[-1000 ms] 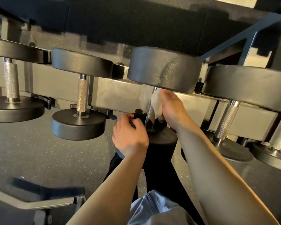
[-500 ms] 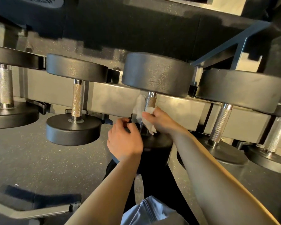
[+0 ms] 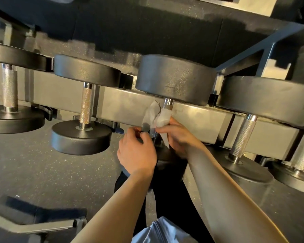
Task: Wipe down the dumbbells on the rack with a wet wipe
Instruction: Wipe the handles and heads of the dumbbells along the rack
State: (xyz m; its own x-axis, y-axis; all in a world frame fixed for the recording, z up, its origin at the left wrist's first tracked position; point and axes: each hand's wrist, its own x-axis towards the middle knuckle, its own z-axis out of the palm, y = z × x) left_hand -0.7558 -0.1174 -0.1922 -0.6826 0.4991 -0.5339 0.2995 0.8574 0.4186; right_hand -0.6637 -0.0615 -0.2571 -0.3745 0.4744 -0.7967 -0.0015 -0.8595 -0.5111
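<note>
Right hand [image 3: 178,137] has the wet wipe [image 3: 158,118] pinched in its fingers and bunched around the handle of the middle dumbbell [image 3: 175,79] on the rack [image 3: 200,120], just past centre toward 12 o'clock. Left hand [image 3: 137,151] curls its fingers at the bottom of that handle, looks like it's gripping it. Handle's in progress; can't tell if the dumbbells at 9 and 3 o'clock are wiped

Gym, row of dumbbells [image 3: 84,109] w/ knurled handles on steel rack [image 3: 200,123], speckled rubber floor [image 3: 33,172]
</note>
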